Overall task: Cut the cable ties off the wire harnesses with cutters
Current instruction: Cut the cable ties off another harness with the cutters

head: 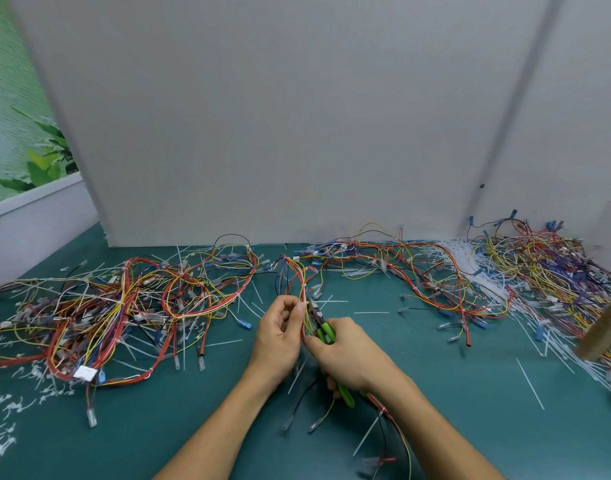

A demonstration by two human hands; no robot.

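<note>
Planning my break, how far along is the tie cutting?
Done: cut ties litter the table. In hand: left hand holds a harness, right hand grips cutters at it. Remaining: left pile and right pile, apparently still tied.

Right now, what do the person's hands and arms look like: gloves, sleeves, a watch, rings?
The left hand and right hand are bare: no gloves, no rings that show. The left forearm and right forearm are bare too, with no sleeve, watch or bracelet in view down to the picture's edge.
</note>
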